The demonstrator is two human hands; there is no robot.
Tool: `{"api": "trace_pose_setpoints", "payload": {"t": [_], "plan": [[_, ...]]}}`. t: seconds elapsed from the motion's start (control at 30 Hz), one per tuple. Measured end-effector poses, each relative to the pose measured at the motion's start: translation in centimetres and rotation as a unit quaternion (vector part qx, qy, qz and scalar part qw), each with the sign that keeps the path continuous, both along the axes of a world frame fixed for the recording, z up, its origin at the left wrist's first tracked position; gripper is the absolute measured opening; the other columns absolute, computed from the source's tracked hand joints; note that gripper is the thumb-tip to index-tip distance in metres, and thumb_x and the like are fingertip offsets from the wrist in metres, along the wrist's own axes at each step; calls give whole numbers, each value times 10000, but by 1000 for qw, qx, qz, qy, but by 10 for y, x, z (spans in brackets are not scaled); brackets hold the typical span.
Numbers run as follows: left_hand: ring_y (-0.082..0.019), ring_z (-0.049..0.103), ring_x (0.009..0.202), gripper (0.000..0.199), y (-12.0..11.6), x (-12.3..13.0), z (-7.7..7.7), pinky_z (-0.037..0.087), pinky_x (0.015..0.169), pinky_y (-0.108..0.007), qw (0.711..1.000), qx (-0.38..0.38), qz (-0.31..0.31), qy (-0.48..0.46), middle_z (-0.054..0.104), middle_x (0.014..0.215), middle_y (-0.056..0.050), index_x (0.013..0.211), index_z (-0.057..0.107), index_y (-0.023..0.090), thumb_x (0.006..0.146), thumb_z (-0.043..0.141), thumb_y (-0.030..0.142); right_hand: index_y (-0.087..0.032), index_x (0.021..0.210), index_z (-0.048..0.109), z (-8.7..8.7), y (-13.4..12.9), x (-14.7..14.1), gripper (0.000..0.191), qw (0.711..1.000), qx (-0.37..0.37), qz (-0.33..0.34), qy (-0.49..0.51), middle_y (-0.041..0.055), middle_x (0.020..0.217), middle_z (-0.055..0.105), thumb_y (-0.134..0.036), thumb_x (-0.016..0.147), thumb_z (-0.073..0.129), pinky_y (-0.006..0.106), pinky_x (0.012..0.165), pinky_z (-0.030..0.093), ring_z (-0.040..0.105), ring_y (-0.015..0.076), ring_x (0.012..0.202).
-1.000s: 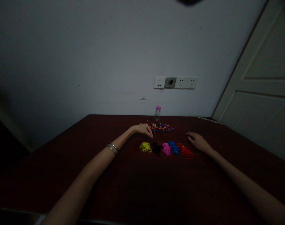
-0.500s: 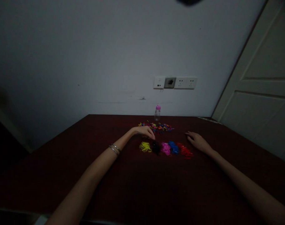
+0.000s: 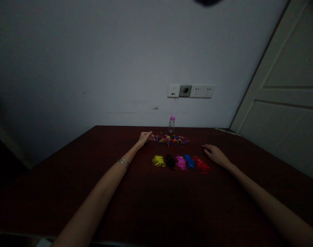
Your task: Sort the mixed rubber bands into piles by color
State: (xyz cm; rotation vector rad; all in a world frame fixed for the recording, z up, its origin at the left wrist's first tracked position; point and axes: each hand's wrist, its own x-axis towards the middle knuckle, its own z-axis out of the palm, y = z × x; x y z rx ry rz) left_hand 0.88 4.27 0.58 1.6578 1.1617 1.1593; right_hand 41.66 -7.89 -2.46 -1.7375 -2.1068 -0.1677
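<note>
My left hand (image 3: 145,137) is at the left end of a mixed heap of small coloured rubber bands (image 3: 172,139). Its fingertips are pinched together against the heap's edge; anything between them is too small to make out. My right hand (image 3: 215,154) lies on the table with fingers stretched out, holding nothing. Nearer to me is a row of single-colour piles: yellow rubber bands (image 3: 158,161), black rubber bands (image 3: 170,161), pink rubber bands (image 3: 181,162), blue rubber bands (image 3: 189,161) and red rubber bands (image 3: 201,164). The red pile is nearest my right hand.
A clear bottle with a pink top (image 3: 172,124) stands behind the mixed heap, close to the wall (image 3: 120,68). Sockets and switches (image 3: 191,91) are set in the wall above the dark red table (image 3: 161,206). A pale door (image 3: 282,89) is at the right.
My left hand has moved from above the black pile, away from me and leftward, to the mixed heap. My right hand stays in place. The view has shifted slightly.
</note>
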Motion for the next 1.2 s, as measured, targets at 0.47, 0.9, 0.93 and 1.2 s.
{"api": "trace_pose_setpoints", "payload": {"t": [0.47,0.9,0.93,1.2], "plan": [[-70,336,403,375,-1,1,-5,255,467,-207,998,39,25,46,406,387,40,625,675,99,750,460,380,-139,1065,657,17,7,-11,356,999,-36,-4,20,132,1168,600,-280,810,451,375,980,376,523,255,1125],[-76,334,412,395,1,1,-9,253,475,-207,996,54,40,61,403,388,42,614,666,104,753,451,405,-189,857,704,46,32,-117,189,988,-19,154,-19,76,1026,656,-270,812,539,328,913,400,552,221,1018],[-76,334,415,392,0,2,-9,250,474,-207,995,57,40,67,404,392,42,603,660,105,751,454,404,-190,851,701,47,32,-120,179,989,-25,142,-28,76,1010,660,-264,809,544,318,896,408,553,220,1008],[-80,338,425,391,-1,3,-7,238,471,-211,993,59,31,99,398,397,41,583,649,108,755,443,392,-206,820,688,50,29,-131,166,993,-43,78,-72,59,948,672,-223,813,523,261,818,405,562,199,954]]}}
